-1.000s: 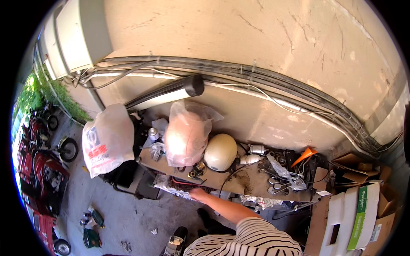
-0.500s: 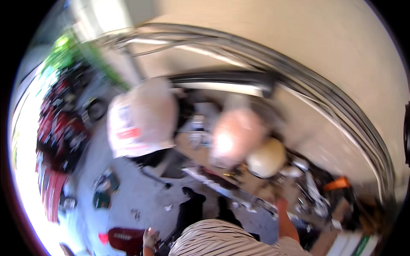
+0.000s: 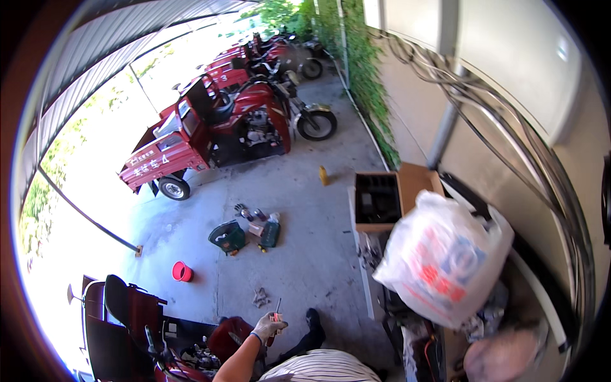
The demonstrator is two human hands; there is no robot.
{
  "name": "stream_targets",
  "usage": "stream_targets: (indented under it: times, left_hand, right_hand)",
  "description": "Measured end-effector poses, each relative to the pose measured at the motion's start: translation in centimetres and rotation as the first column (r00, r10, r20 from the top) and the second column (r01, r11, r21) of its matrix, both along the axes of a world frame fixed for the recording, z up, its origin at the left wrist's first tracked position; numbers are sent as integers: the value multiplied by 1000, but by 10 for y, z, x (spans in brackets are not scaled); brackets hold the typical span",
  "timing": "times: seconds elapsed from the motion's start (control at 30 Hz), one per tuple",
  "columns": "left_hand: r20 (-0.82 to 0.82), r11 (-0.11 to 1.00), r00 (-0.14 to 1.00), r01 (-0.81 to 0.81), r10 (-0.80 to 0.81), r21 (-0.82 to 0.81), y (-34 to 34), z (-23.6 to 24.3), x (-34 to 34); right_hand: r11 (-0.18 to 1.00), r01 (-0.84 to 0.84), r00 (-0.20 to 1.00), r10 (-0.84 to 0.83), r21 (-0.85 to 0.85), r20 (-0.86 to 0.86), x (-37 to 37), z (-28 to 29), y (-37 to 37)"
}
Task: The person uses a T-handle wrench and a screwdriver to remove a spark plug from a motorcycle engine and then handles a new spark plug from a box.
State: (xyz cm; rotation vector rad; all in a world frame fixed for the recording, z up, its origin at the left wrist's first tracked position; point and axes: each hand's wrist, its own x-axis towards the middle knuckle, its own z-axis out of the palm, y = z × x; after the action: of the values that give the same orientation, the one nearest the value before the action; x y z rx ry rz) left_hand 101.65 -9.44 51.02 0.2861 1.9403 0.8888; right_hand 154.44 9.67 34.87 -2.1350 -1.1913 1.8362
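My left hand [image 3: 268,326], in a whitish work glove, is closed round a screwdriver [image 3: 278,314]. Its thin metal shaft points up and away from me, and a reddish part of it shows beside the fingers. The hand is above the floor, next to the dark red front of a motor tricycle [image 3: 232,336]. My right hand is out of view. On the right, a big full white plastic bag [image 3: 445,261] with red and blue print sits on the cluttered workbench [image 3: 369,286].
An open cardboard box [image 3: 378,198] holding black items stands at the bench's far end. On the floor are a red bucket [image 3: 182,272], a green basket [image 3: 227,237], a green jug [image 3: 270,232] and a yellow bottle [image 3: 323,176]. Red cargo tricycles [image 3: 254,114] stand farther off.
The view has swung left, from the bench toward the floor and parked tricycles. My right hand, previously over the bench, has left the picture. My left hand now shows higher up, holding the screwdriver.
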Motion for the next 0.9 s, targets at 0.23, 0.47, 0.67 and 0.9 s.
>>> stream_targets:
  times: [0.23,0.47,0.67,0.9]
  left_hand:
    - [-20,972,977,210,-213,-107,91,47,-185]
    - [-192,969,962,154,-192,-193,146,-33,-373]
    - [5,946,977,-206,214,-249,147,-76,-469]
    - [2,822,866,-475,501,-315,203,-18,-544]
  right_hand:
    - [981,-84,985,108,176,-135,-252,60,191]
    - [975,-211,973,217,72,-83,-437,35,299]
    - [937,-337,934,346,-98,95,-570,-23,418]
    - [921,-275,949,306,275,-77,-786,16,665]
